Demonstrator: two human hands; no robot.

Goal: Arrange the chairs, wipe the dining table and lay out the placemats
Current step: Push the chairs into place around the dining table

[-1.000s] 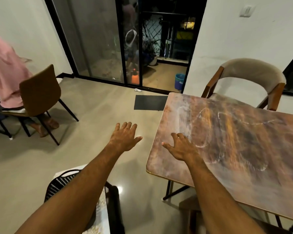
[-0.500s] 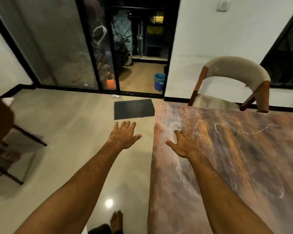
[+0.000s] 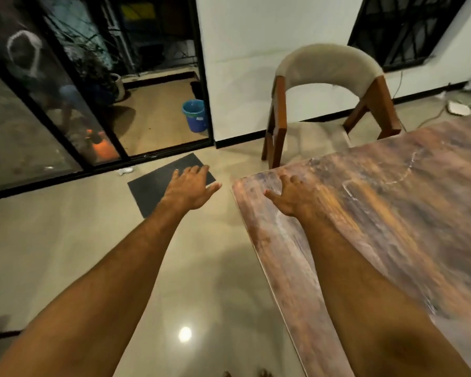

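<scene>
The dining table (image 3: 392, 221) has a brown marbled top and fills the right side of the head view. A chair (image 3: 329, 66) with a curved beige back and wooden legs stands at the table's far end, near the white wall. My left hand (image 3: 192, 186) reaches forward over the floor, fingers straight and spread, holding nothing. My right hand (image 3: 288, 193) is stretched out over the table's near left corner, fingers spread, also empty. I cannot tell whether it touches the top. No placemats or cloth are in sight.
A dark doormat (image 3: 158, 186) lies on the floor before the sliding glass door (image 3: 52, 110). A blue bucket (image 3: 194, 115) stands beyond the open doorway. A small white scrap (image 3: 125, 171) lies by the door track. Cables and a white item (image 3: 458, 108) lie by the far wall.
My view has swung right and moved forward. The brown chair at the left has left the frame, and the beige chair and table corner now look closer. Both hands stay outstretched and empty.
</scene>
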